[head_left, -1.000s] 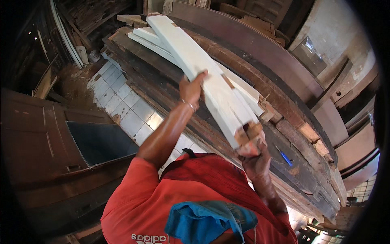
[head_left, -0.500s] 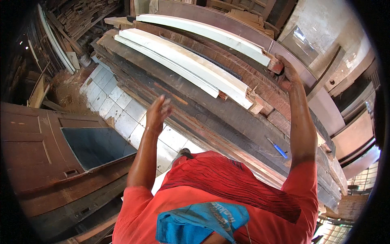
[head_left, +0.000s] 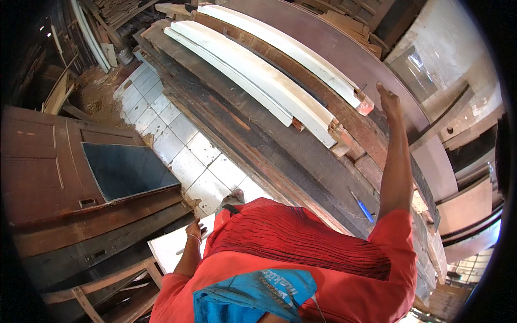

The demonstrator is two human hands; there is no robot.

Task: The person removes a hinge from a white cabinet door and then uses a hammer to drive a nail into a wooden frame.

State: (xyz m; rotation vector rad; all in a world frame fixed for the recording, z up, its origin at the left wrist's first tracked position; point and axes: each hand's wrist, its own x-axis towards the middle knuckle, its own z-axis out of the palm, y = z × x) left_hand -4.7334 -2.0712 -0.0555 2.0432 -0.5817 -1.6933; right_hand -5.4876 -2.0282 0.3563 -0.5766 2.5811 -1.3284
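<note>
Just right of the end of a long white-painted timber (head_left: 280, 46) I hold up my right hand (head_left: 389, 102), fingers stretched and nothing in them. A gap shows between it and the timber's bare reddish end. Nearer to me lies a second white timber piece (head_left: 250, 72) with a grooved edge. My left hand (head_left: 195, 230) hangs low by my side, its fingers loosely apart, over a white board (head_left: 164, 249). On the dark plank stack (head_left: 301, 145), toward my right arm, rests a screwdriver (head_left: 366, 211) with a blue handle.
A brown panelled door (head_left: 37, 177) with a dark pane (head_left: 129, 171) lies at left. White floor tiles (head_left: 186, 161) run between it and the stack. A wooden frame (head_left: 81, 296) is at lower left. Scrap wood (head_left: 121, 13) piles up at the far left; panels (head_left: 468, 204) lean at right.
My right hand has let go of the far white timber's end and moved slightly right. My left hand has dropped from beside the stack down to my side.
</note>
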